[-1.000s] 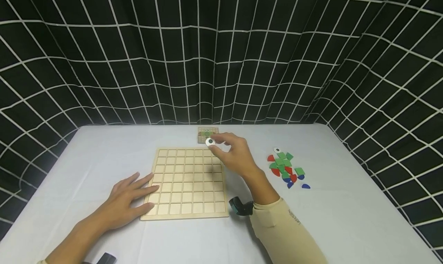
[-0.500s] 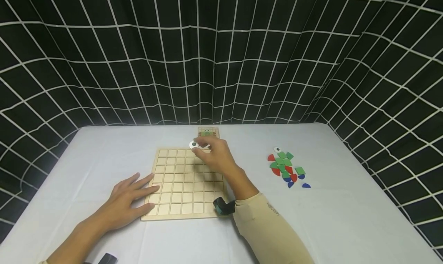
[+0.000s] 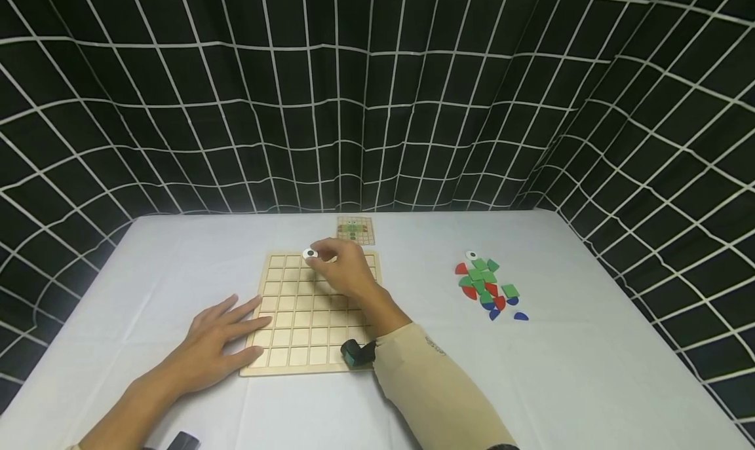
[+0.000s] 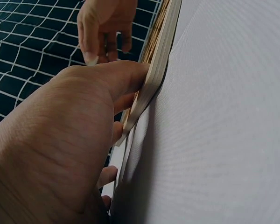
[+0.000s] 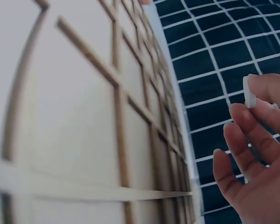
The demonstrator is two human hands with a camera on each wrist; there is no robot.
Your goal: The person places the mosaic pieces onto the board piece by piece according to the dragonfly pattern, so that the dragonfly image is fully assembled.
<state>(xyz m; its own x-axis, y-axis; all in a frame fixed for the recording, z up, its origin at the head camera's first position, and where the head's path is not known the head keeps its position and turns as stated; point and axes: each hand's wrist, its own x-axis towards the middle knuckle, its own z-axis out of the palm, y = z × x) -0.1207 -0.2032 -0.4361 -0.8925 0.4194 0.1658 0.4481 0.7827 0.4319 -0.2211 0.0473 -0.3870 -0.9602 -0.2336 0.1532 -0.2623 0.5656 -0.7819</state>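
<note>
A white disc with a dark dot [image 3: 309, 253], like an eye, is pinched between thumb and fingertips of my right hand [image 3: 344, 266]. That hand hovers over the far part of a wooden grid board [image 3: 309, 337]. Seen from the right wrist, the white disc [image 5: 248, 92] is edge-on, apart from the board [image 5: 70, 121]. My left hand [image 3: 212, 342] lies with fingers spread, their tips on the board's left border. In the left wrist view the left thumb touches the board's edge [image 4: 155, 74]; the right hand [image 4: 107, 23] appears beyond it.
Behind the board lies a small picture card [image 3: 356, 230] with a green and red pattern. To the right is a loose pile of green, red and blue flat pieces [image 3: 485, 283], with another eye disc [image 3: 471, 255] at its far end. A black gridded curtain [image 3: 377, 109] stands behind the table.
My right hand has moved left across the far part of the board with the eye disc, uncovering the picture card. The left hand has stayed in place.
</note>
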